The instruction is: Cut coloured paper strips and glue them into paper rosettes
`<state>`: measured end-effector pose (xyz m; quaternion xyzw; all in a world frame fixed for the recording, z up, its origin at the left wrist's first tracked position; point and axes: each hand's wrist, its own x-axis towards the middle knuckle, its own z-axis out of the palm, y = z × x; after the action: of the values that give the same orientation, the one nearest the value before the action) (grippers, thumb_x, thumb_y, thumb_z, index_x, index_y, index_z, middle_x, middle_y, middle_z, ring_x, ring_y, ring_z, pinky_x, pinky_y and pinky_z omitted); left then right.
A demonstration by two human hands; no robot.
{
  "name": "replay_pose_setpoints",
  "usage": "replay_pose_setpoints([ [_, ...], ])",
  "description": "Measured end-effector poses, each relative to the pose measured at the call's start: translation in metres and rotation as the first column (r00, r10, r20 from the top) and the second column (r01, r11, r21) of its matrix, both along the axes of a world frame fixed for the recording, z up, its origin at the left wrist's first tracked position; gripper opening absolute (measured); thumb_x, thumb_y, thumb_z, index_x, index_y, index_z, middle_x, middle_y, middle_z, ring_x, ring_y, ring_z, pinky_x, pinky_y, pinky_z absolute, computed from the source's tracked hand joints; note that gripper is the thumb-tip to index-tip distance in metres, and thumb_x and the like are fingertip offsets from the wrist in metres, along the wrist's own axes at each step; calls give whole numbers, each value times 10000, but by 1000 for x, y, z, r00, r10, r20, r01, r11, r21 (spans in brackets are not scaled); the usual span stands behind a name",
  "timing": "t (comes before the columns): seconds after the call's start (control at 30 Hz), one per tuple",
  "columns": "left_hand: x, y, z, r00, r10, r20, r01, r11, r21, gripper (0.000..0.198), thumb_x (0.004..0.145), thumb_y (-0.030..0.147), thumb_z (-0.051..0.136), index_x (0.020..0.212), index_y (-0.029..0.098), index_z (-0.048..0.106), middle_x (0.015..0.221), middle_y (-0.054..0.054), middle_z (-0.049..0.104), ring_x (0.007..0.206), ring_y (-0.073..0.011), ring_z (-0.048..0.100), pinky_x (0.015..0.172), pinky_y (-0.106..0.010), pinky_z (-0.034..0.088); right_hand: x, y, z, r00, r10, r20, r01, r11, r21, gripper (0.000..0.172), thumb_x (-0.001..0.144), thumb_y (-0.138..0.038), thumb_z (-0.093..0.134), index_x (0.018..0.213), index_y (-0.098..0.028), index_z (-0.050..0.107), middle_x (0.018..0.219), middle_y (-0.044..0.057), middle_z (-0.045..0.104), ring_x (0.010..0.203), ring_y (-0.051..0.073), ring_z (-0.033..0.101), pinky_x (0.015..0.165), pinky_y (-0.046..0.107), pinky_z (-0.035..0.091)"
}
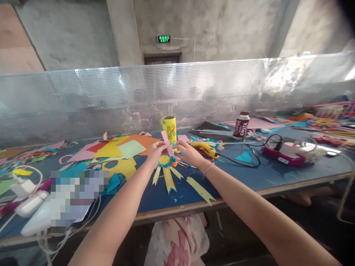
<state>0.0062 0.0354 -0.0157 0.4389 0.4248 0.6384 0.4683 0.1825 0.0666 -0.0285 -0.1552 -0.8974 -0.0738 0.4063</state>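
My left hand [155, 151] and my right hand [189, 152] meet over the blue table [249, 177], fingers pinched on a pink paper strip [166, 142] that tilts up between them. Just below the hands lies a paper rosette [164, 160] with a yellow centre, a blue frill and yellow ribbon tails [169, 179] fanning toward the table's front edge. A bead bracelet [207, 169] sits on my right wrist.
A yellow roll [169, 129] stands behind the hands. A yellow glue gun [204, 147] lies to the right, with a Costa bottle [241, 125] and a pink device [283, 156] on a black cable beyond. Coloured paper sheets [122, 147] cover the left; chargers [27, 199] lie front left. A perforated metal screen [177, 96] backs the table.
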Motion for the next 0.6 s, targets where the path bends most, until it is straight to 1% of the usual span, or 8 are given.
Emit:
replay_pose_setpoints([
  [0.07,1,-2,0,999,-32,-14,32,999,11,191,613,202,735,728,145,594,655,-19,627,565,-112,594,613,-265,501,-3,-2,-1,1000,10,-22,-10,1000,-2,180,891,-242,488,1026,-201,599,981,93,548,930,204,561,833,394,518],
  [0.17,4,-4,-1,996,-81,-43,81,997,0,184,627,209,735,730,148,596,658,-27,629,575,-114,595,614,-265,506,-4,-3,1,998,32,-57,-35,999,-42,167,902,-259,485,942,-206,638,941,78,546,882,178,567,818,355,516],
  [0.27,7,-6,-1,994,-102,-35,102,995,-4,192,618,218,743,708,148,588,626,-17,608,591,-114,589,625,-262,512,-6,-6,4,991,104,-88,-112,988,-102,159,897,-261,504,906,-203,652,953,79,555,903,164,573,824,320,507],
  [0.33,7,-6,0,994,-104,-21,105,994,13,202,604,223,748,696,145,586,612,-5,593,579,-103,570,603,-243,506,-9,-8,5,982,167,-89,-179,972,-154,147,892,-254,514,910,-197,648,980,86,579,944,168,577,837,315,500],
  [0.4,7,-6,0,994,-104,-22,104,994,33,203,597,229,750,690,141,593,610,-1,588,560,-91,551,571,-221,489,-11,-10,6,977,198,-78,-210,955,-209,143,892,-257,514,906,-193,641,960,81,611,920,167,587,816,312,500],
  [0.47,6,-5,0,995,-101,-22,102,994,40,195,601,236,747,690,132,608,620,-7,597,558,-91,550,566,-220,483,-12,-11,5,980,181,-85,-197,945,-261,143,890,-268,517,895,-191,637,900,65,635,842,157,594,769,303,499],
  [0.6,6,-3,1,997,-82,-6,82,996,18,191,629,242,737,743,111,659,669,-40,639,604,-116,587,620,-260,505,-12,-10,4,982,81,-173,-139,926,-352,159,875,-308,538,843,-187,636,810,40,643,738,138,576,705,280,485],
])
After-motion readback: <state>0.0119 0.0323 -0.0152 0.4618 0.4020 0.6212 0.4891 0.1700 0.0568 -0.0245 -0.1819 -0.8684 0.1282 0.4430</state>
